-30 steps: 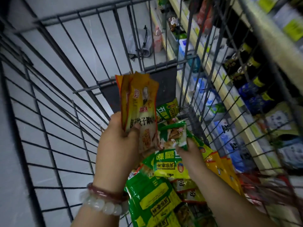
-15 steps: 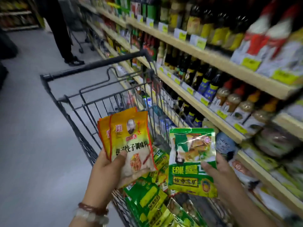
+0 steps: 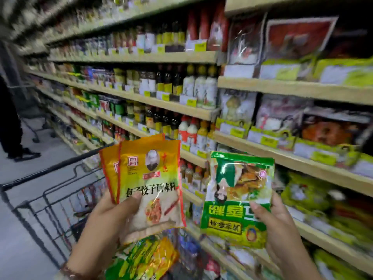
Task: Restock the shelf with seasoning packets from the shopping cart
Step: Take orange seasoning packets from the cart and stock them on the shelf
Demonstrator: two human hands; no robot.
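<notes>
My L hand [image 3: 109, 217] raised left of cart handle [image 3: 56, 168], thumb pinching orange packets [image 3: 149, 178], R hand [image 3: 276, 225] right of it, gripping green packet [image 3: 238, 197], both forearms angled up.

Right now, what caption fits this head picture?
Left hand holds orange packets, right hand a green packet, facing shelves.

Grey floor [image 3: 30, 174] runs beside long wooden shelving [image 3: 153, 102] stocked with what look like sauce bottles [image 3: 167, 81].
</notes>
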